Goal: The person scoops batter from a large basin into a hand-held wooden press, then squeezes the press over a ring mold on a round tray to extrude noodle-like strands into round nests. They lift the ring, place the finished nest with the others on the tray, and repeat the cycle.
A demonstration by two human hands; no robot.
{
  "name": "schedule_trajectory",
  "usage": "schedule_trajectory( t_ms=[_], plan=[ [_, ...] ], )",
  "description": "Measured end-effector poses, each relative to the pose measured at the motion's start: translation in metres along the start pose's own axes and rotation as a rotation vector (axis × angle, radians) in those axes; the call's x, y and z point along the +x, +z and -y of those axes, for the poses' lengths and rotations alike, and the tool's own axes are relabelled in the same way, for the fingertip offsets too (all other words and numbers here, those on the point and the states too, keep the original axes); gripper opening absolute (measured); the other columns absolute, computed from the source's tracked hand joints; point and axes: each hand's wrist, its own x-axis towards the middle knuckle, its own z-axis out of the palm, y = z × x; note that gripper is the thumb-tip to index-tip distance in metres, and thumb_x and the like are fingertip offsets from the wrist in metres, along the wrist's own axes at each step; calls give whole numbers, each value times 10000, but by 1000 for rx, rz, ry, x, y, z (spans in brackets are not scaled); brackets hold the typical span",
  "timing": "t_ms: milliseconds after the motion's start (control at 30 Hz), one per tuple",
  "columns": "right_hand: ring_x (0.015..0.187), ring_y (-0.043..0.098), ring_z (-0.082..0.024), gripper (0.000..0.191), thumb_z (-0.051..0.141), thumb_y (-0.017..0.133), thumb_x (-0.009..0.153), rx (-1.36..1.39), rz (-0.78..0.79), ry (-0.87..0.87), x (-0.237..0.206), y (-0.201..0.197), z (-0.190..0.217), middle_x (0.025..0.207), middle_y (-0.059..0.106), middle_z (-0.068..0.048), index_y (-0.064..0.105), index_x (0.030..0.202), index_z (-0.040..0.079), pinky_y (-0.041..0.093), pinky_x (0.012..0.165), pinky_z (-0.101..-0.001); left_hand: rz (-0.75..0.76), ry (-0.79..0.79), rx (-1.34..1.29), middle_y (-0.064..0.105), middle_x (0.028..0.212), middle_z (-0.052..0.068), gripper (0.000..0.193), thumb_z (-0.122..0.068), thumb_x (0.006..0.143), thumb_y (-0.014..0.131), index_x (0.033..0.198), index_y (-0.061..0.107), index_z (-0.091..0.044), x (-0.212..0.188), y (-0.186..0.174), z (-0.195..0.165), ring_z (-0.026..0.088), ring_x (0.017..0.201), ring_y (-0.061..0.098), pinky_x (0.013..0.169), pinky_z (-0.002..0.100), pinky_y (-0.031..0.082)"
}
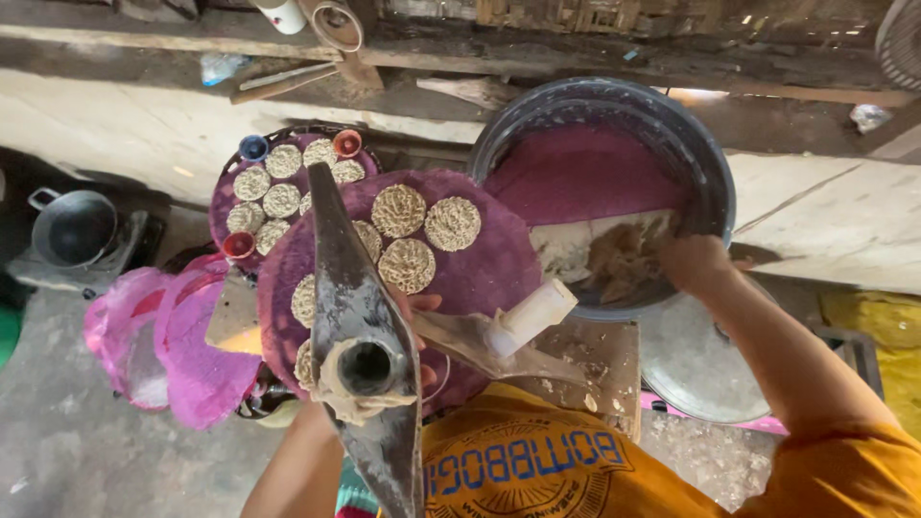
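Left hand (414, 321) sits close below the camera, mostly hidden behind a dark metal press with an open round tube (366, 369); only fingertips show, curled against the near edge of a purple round woven tray (480, 264), so how tightly it grips cannot be told. A white plastic cylinder (532, 315) juts out just beside it at 3 o'clock, over a crumb-strewn wooden board (595, 360). On the purple tray lie round, pale noodle-like discs (408, 240). Right hand (693, 264) reaches to 2 o'clock into a large dark round plastic basin (710, 182), fingers bunched together in a brownish fibrous mass (619, 254) that lies on the basin's near side. Farther off at 11 o'clock, a second purple tray (225, 197) carries more discs among small red and blue cups (252, 147). At 9 o'clock a grey metal pot (72, 228) stands well apart.
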Motion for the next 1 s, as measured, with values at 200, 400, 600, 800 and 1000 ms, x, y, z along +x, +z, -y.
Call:
schedule_trajectory(
  t_ms=[200, 400, 600, 800, 1000],
  plan=[
    [956, 783, -257, 225, 205, 590, 936, 2, 156, -99, 18, -13, -48, 1009, 792, -66, 765, 1077, 213, 635, 779, -421, -17, -19, -32, 729, 921, 95, 467, 10, 736, 879, 1131, 633, -24, -2, 3, 5, 254, 850, 734, 1124, 502, 513],
    [940, 780, -240, 184, 213, 601, 933, -112, -41, -128, 31, -42, -98, 961, 795, -43, 755, 1028, 180, 626, 763, -418, -98, -35, -135, 724, 894, 91, 447, 36, 748, 873, 1120, 631, -20, 7, 6, 16, 250, 822, 727, 1151, 513, 498],
    [943, 779, -268, 201, 214, 619, 917, -213, 42, -184, 80, -12, -86, 989, 793, -100, 799, 938, 127, 626, 798, -415, -176, -99, -264, 719, 866, 86, 428, 62, 761, 866, 1109, 630, -16, 7, 16, 25, 246, 795, 720, 1178, 524, 483],
    [971, 771, -311, 226, 190, 600, 916, -87, 108, -304, 109, 20, -73, 1015, 787, -136, 806, 955, 106, 607, 872, -448, -125, 20, -51, 708, 901, 56, 489, 113, 730, 884, 1125, 629, -19, 1, 23, 25, 226, 880, 706, 1243, 538, 477],
    [999, 770, -288, 190, 163, 649, 879, -135, 271, -318, 103, 24, -67, 1042, 779, -118, 804, 982, 123, 624, 873, -417, -204, -126, -253, 720, 896, 97, 473, 64, 723, 849, 1121, 605, -11, -13, 21, 19, 303, 1151, 665, 996, 506, 593]
  ],
)
